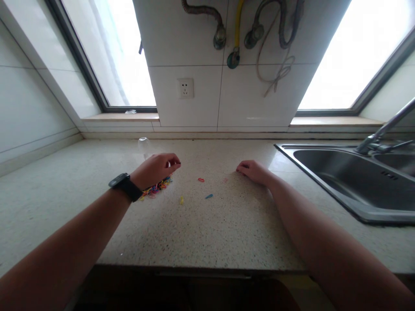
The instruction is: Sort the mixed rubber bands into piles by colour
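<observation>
The left hand [156, 169] hovers with its grip pinched narrow at the fingertips, though whether it holds a piece cannot be told; directly beneath it lies the heap of coloured bands [157, 187], close enough to pick from. To its right a few strays [201, 179] dot the table [227, 224], and the right hand [254, 171] rests curled there, holding nothing visible, short of the sink [350, 181].

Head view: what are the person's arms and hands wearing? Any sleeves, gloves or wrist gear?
Both forearms are bare, with no sleeves in view and no gloves. The left hand has a black wristwatch with a dark, broad band strapped at the wrist. The right hand wears nothing visible: no watch or band.
</observation>
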{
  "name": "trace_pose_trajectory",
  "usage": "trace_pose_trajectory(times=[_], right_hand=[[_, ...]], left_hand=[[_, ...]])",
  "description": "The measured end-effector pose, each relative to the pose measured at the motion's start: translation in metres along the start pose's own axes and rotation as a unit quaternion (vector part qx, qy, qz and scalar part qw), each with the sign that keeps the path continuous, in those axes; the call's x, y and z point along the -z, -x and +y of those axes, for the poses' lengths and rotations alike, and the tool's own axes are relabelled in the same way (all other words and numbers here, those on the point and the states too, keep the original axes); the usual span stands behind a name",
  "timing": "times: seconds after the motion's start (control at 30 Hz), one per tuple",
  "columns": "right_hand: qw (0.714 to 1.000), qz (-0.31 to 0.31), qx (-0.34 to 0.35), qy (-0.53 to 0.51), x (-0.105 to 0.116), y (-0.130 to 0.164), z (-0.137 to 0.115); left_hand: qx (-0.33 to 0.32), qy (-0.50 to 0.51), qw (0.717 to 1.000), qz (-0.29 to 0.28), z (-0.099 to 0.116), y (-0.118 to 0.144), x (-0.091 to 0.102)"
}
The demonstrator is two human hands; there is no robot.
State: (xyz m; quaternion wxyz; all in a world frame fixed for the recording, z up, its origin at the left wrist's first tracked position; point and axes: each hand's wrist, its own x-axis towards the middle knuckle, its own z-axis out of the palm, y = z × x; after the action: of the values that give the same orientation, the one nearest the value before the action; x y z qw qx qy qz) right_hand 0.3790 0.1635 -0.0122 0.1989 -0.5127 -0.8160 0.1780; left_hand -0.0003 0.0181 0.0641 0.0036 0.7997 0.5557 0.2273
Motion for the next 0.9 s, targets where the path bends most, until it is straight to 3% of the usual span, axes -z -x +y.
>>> trace_pose_trajectory(times=[0.13, 0.2, 0.33, 0.63, 0.8, 0.9], right_hand=[[1.0, 0.001, 0.003, 0.011, 0.0, 0.001, -0.003], [1.0, 0.004, 0.001, 0.017, 0.0, 0.001, -0.005], [0.999, 0.016, 0.004, 0.036, 0.001, 0.003, -0.008], [0.998, 0.025, 0.013, 0.048, -0.002, 0.002, -0.007], [0.998, 0.027, 0.013, 0.055, -0.002, 0.002, -0.007], [0.998, 0.023, 0.017, 0.052, -0.001, 0.003, -0.008]], left_hand=[[-0.062, 0.069, 0.996, -0.016, 0.063, 0.003, -0.019], [-0.086, 0.101, 0.99, -0.052, 0.089, 0.008, -0.03], [-0.096, 0.157, 0.978, -0.094, 0.122, 0.016, -0.051], [-0.226, 0.054, 0.963, -0.139, 0.133, 0.019, -0.086], [-0.231, 0.05, 0.959, -0.159, 0.13, 0.017, -0.083], [-0.227, 0.052, 0.962, -0.141, 0.126, 0.015, -0.074]])
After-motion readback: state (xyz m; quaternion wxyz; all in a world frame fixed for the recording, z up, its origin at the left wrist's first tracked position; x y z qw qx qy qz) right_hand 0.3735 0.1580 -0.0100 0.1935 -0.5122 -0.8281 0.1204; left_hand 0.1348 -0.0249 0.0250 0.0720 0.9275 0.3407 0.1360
